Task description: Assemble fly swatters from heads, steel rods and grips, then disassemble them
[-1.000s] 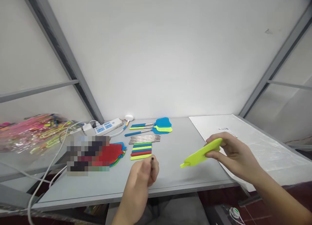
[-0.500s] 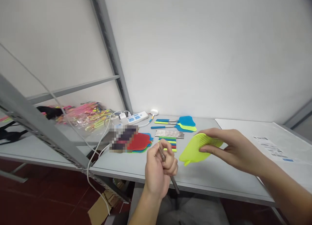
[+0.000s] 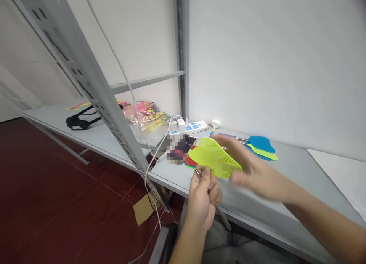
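My left hand point(image 3: 203, 203) is closed around a thin metal rod point(image 3: 223, 218), whose upper tip sticks out by the thumb. The same thumb also presses on the lower edge of a yellow-green perforated fly swatter head point(image 3: 215, 159), which is bent into a curve. Blurred by motion, my right hand point(image 3: 257, 172) is spread at the head's right side, fingers behind it and thumb by its lower corner. Finished blue and yellow-green fly swatters point(image 3: 261, 144) lie beyond my right hand. A red swatter head point(image 3: 191, 160) shows partly behind the held one.
A grey metal post point(image 3: 94, 85) rises at left, with white cables hanging by it. On the table are a power strip point(image 3: 196, 126), a phone point(image 3: 190, 144), a white sheet point(image 3: 337, 168) and bagged colourful cords point(image 3: 145, 113). Cardboard point(image 3: 143, 210) lies on the floor.
The view has turned left. The yellow-green head has come over to my left hand and the rod's tip. My right hand's pinch on it has loosened.
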`<state>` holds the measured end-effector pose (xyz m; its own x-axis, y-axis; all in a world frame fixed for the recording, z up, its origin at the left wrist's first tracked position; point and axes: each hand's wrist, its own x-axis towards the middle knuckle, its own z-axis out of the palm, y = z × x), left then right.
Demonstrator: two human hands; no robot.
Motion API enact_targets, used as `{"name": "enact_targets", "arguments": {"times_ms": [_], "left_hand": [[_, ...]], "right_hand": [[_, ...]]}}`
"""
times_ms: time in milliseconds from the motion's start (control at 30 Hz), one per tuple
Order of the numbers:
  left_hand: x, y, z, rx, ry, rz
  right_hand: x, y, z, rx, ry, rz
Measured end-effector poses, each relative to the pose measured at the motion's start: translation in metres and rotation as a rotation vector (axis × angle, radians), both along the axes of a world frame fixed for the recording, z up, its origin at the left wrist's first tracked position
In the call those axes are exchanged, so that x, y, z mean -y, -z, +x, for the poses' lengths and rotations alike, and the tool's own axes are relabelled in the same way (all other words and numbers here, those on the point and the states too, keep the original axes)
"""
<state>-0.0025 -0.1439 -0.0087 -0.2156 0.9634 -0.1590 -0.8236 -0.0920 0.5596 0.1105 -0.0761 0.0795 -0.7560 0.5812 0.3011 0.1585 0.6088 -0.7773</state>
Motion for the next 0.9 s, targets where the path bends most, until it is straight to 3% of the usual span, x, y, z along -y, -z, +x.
{"name": "enact_targets", "arguments": {"times_ms": [67, 167, 333, 433, 500, 567, 667, 733, 767, 833, 900], "left_hand": [[-0.001, 0.005, -0.003, 0.053, -0.038, -0.089], [-0.002, 0.008, -0.011, 0.129, -0.104, -0.168], [-0.004, 0.010, -0.043, 0.268, -0.316, -0.151], [-0.008, 0.017, -0.059, 0.298, -0.370, -0.154], [-0.011, 0.022, -0.063, 0.271, -0.389, -0.163], [-0.014, 0.023, -0.062, 0.201, -0.368, -0.187], [-0.016, 0.022, -0.055, 0.080, -0.225, -0.234], [-0.017, 0.022, -0.050, 0.029, -0.109, -0.257], [-0.018, 0.022, -0.047, 0.014, -0.081, -0.271], [-0.018, 0.024, -0.042, -0.006, -0.093, -0.303], [-0.018, 0.026, -0.039, -0.019, -0.138, -0.330]], "right_hand": [[0.010, 0.018, -0.006, 0.181, -0.011, 0.261], [0.002, 0.043, -0.013, 0.291, 0.020, 0.618], [-0.057, 0.065, -0.018, 0.430, 0.030, 0.896], [-0.080, 0.071, -0.021, 0.481, -0.035, 0.950], [-0.083, 0.072, -0.023, 0.468, -0.018, 0.863], [-0.078, 0.070, -0.025, 0.422, 0.069, 0.632], [-0.061, 0.060, -0.028, 0.259, 0.173, 0.033], [-0.050, 0.053, -0.030, 0.167, 0.128, -0.339], [-0.046, 0.051, -0.031, 0.151, 0.100, -0.448], [-0.040, 0.051, -0.032, 0.170, 0.111, -0.465], [-0.038, 0.055, -0.031, 0.204, 0.186, -0.248]]}}
